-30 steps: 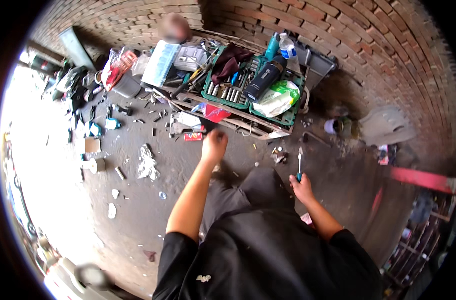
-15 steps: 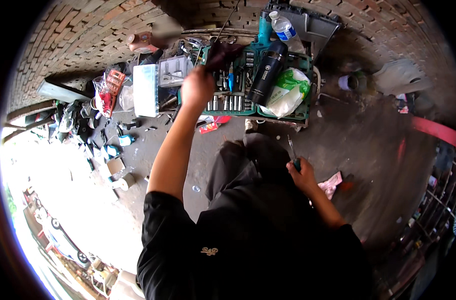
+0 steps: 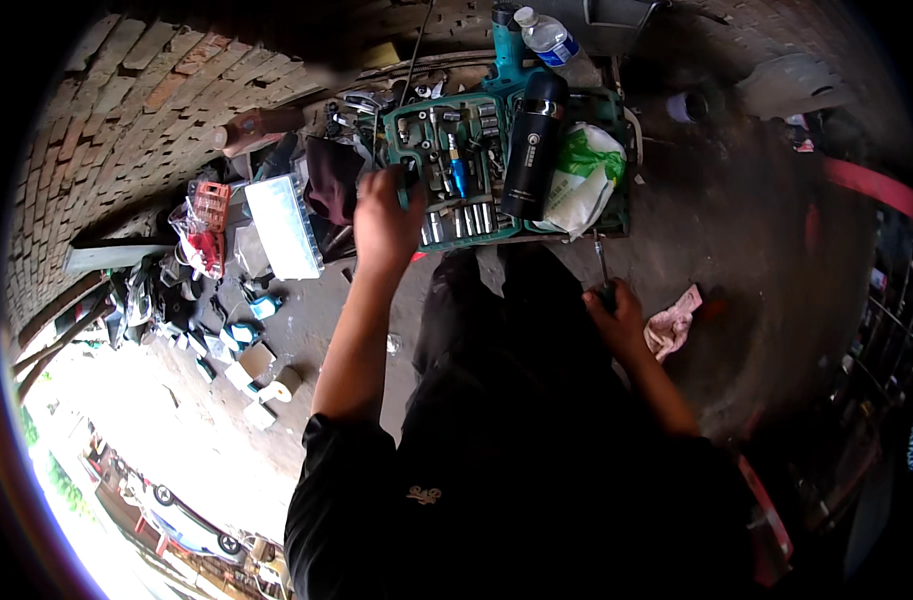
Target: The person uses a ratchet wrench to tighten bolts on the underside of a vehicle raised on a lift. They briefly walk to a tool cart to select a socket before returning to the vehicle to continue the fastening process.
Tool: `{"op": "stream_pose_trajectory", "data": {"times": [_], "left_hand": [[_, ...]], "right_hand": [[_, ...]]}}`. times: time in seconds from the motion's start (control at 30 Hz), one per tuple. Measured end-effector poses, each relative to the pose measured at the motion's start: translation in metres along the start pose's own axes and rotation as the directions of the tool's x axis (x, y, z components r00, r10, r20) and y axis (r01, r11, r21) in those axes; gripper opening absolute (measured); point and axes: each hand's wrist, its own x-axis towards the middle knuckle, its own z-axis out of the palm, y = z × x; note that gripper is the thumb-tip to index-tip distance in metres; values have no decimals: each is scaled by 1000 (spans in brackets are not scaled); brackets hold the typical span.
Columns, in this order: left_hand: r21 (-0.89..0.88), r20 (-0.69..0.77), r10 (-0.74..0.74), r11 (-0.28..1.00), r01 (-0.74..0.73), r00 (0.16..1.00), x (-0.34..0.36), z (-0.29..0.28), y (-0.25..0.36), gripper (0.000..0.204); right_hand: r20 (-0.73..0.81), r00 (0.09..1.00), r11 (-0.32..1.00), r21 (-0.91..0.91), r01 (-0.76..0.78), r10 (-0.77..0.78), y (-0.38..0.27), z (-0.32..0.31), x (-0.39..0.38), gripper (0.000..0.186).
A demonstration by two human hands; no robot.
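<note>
My left hand (image 3: 382, 225) is at the left side of the green socket case (image 3: 409, 153), fingers curled round something dark I cannot make out. A dark maroon cloth (image 3: 332, 175) lies just left of it. The case holds silver sockets and a blue tool (image 3: 457, 172). A black flask (image 3: 529, 150) and a green-and-white bag (image 3: 587, 175) rest on its right part, with a teal drill (image 3: 509, 55) and a water bottle (image 3: 547, 35) behind. My right hand (image 3: 617, 320) grips a slim metal-shafted tool (image 3: 602, 260) with a dark green handle, below the case.
Left of the case are a clear organiser box (image 3: 282, 225), an orange bit holder (image 3: 210, 215) and scattered parts (image 3: 247, 365) on the floor. A brick wall (image 3: 127, 90) curves behind. A pink rag (image 3: 670, 325) and a red strip (image 3: 877, 188) are at right; a bright doorway is lower left.
My left hand has reached up to the case. The maroon cloth has moved from atop the sockets to the left of the case, baring them. The view has shifted; my right hand still holds the tool.
</note>
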Motion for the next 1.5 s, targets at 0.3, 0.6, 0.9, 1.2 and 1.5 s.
{"op": "stream_pose_trajectory", "data": {"times": [0.3,0.6,0.9,1.2,1.5], "left_hand": [[-502,341,113,861,79,933,-25,95,49,34],[125,66,352,926,-357,934,48,85,17,28],[-67,61,351,935,-347,934,90,83,-5,25],[-15,319,452,881,-473,833,113,63,-12,28],[86,455,543,762,-642,706,112,81,-12,21]], "right_hand": [[-254,966,998,31,61,-51,-65,47,22,34],[-380,922,989,91,113,-71,-95,70,76,49],[-300,954,980,191,57,3,-95,88,79,48],[-353,934,970,206,131,-51,-69,105,62,37],[-339,940,970,219,105,-25,-77,112,50,33]]}}
